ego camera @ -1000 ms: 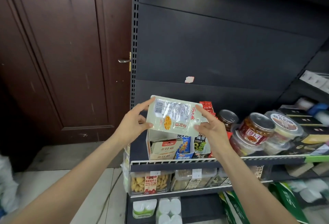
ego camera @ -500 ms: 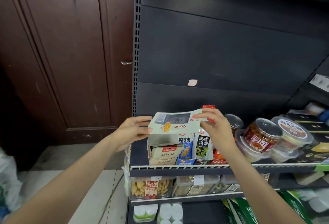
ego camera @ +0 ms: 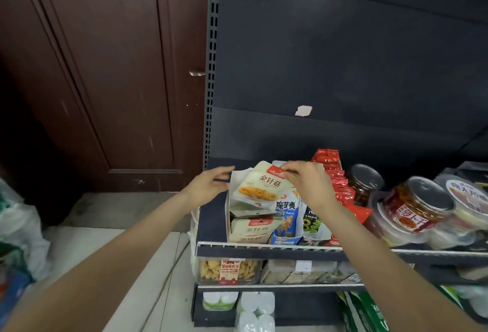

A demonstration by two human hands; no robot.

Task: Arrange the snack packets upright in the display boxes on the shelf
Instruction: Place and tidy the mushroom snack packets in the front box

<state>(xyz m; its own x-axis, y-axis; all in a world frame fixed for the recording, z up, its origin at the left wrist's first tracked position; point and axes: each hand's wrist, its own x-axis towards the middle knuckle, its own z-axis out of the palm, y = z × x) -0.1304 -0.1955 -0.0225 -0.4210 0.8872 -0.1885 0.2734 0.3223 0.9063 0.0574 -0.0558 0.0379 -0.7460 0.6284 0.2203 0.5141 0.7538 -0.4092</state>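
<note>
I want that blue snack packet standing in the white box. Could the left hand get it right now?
Probably not easily. The left hand is beside the white cardboard display box, and the cream mushroom packet pinched by the right hand leans between it and the blue snack packet.

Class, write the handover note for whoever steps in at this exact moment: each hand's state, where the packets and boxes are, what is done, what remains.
Right hand: pinches the top edge of the cream mushroom packet.
Left hand: fingers straight, at the left wall of the white display box.
Packet: front facing out, lower part inside the box, leaning a little.
Done: like packets sit low at the box front; the blue packet and the red packets stand to the right.
Left: seat the packet upright, let go.
</note>
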